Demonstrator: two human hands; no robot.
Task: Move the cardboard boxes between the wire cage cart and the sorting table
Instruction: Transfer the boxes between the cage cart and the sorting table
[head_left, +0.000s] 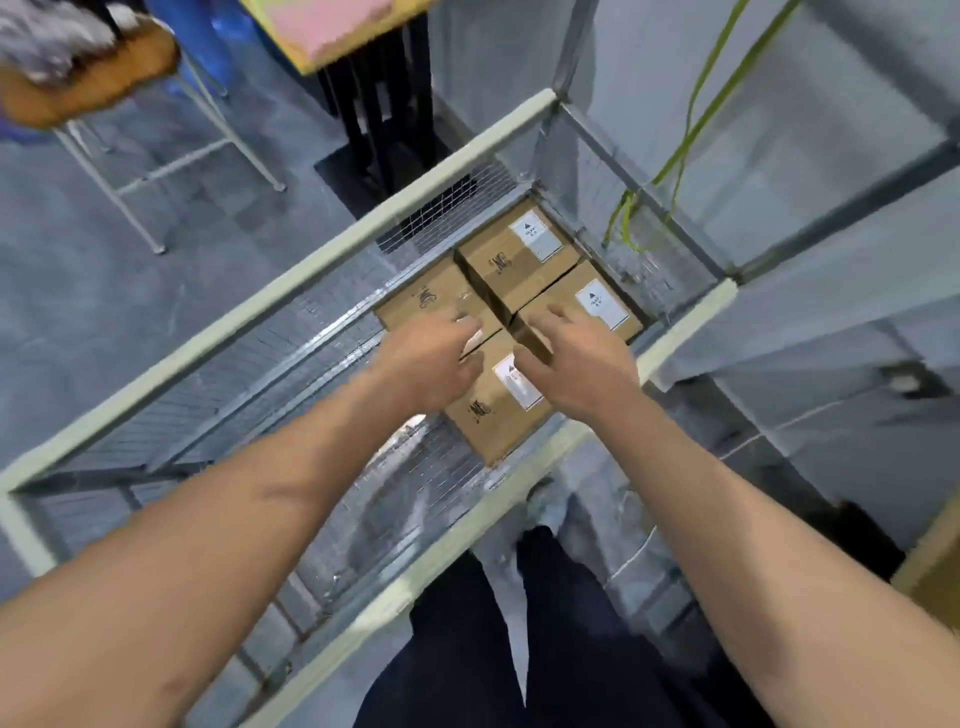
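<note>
Several brown cardboard boxes with white labels lie packed together on the floor of the wire cage cart (363, 228): a far box (511, 260), a right box (582, 299), a left box (426, 299) and a near box (491, 415). Both my arms reach down into the cart. My left hand (431, 358) is over the seam between the left and near boxes, fingers stretched forward. My right hand (576, 364) is spread over the near corner of the right box, thumb by its left edge. Neither hand plainly grips a box; motion blur hides whether they touch.
The cart's cream top rails frame the boxes, with wire mesh walls below. A table with a yellow edge (311, 52) on dark legs stands beyond the cart. A stool with a brown seat (88, 78) is at the far left. A green strap (691, 119) hangs at the cart's far right corner.
</note>
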